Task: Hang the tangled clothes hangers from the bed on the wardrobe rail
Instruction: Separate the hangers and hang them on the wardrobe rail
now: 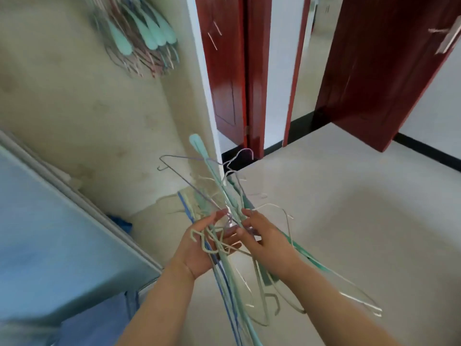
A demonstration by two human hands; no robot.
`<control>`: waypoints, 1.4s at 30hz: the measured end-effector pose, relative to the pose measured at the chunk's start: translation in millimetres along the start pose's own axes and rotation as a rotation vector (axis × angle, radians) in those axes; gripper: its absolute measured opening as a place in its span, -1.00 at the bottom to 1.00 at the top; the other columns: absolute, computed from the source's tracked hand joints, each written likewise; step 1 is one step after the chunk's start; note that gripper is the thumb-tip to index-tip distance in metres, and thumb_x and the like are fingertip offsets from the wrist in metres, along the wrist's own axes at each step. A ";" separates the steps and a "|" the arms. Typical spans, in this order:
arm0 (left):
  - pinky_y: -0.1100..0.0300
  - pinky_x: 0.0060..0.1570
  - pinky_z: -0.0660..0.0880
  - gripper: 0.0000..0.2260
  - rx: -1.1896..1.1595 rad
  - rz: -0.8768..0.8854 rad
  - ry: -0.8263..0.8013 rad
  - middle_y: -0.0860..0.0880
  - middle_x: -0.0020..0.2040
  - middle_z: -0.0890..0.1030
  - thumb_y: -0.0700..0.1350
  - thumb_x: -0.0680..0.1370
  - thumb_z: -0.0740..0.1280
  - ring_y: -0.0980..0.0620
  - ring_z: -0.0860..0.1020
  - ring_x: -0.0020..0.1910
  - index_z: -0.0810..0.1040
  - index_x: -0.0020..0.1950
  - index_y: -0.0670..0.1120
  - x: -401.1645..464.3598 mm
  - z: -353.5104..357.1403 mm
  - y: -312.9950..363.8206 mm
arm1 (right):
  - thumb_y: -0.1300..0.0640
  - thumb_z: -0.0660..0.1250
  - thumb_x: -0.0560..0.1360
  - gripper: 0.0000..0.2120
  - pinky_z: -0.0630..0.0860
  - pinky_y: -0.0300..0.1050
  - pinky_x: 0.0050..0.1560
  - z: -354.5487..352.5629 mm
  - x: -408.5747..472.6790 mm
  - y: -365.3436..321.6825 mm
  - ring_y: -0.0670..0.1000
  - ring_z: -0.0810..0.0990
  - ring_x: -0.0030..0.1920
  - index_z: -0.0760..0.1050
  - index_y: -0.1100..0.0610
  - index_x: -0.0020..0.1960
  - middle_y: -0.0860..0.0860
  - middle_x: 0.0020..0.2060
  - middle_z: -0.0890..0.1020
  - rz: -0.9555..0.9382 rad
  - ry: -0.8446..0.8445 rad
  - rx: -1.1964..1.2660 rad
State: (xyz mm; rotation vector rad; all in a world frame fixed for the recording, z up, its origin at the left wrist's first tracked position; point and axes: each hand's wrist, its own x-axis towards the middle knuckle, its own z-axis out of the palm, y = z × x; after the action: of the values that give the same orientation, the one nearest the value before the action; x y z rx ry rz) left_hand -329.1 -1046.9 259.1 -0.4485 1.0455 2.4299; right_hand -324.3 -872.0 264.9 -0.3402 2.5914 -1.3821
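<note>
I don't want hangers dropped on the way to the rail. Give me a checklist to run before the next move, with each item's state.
1. Left hand under the tangle, hooks across the palm: ok.
2. Right hand pinching wires in the tangle: ok.
3. Hangers separated: not ok, wires cross and jut every way.
4. Loose ends secured: not ok, several hang below the wrists.
5. Hung hangers already up, top left: ok.
6. Free rail space: cannot tell, rail out of view.
</note>
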 end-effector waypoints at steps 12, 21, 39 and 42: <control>-0.33 0.16 0.43 -0.45 -0.209 0.118 -0.037 -0.33 0.16 0.59 -0.08 0.17 0.63 -0.34 0.58 0.12 0.59 0.11 -0.13 -45.7 -106.5 116.7 | 0.07 0.10 0.65 -0.70 0.49 -0.34 0.06 117.2 100.7 -121.0 -0.08 0.59 0.10 0.44 -0.09 0.33 -0.09 0.20 0.59 -0.041 -0.131 0.269; -0.05 -0.10 0.60 -0.42 -0.427 0.296 0.101 -0.35 0.12 0.57 -0.15 0.13 0.64 -0.29 0.61 0.01 0.54 0.10 -0.16 -37.4 -92.7 116.7 | 0.38 0.08 0.57 -0.68 0.58 -0.32 -0.18 124.3 151.5 -132.2 -0.20 0.60 -0.22 0.43 0.19 0.25 -0.05 -0.07 0.64 0.077 0.028 0.427; -0.12 0.16 0.47 -0.47 -0.374 0.385 0.080 -0.34 0.23 0.53 -0.12 0.14 0.60 -0.33 0.57 0.13 0.53 0.04 -0.13 -14.3 -55.6 97.8 | 0.15 0.02 0.63 -0.78 0.60 0.22 -0.06 70.5 165.0 -116.7 0.23 0.67 -0.13 0.35 -0.09 -0.08 0.02 -0.11 0.69 0.061 -0.015 0.466; -0.24 0.37 0.26 -0.48 -0.348 0.393 0.050 -0.36 0.29 0.48 -0.09 0.18 0.59 -0.36 0.51 0.21 0.53 0.08 -0.13 -17.9 -51.4 96.8 | 0.18 0.03 0.63 -0.80 0.61 0.13 -0.04 62.7 165.6 -119.1 0.24 0.67 -0.08 0.38 -0.01 -0.06 0.09 -0.04 0.68 0.122 -0.037 0.615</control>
State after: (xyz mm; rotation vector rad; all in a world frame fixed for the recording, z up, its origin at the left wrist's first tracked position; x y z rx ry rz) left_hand -358.8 -1149.0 291.1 -0.4498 0.7855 2.9862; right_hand -452.4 -1033.4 320.7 -0.1055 1.9771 -1.9904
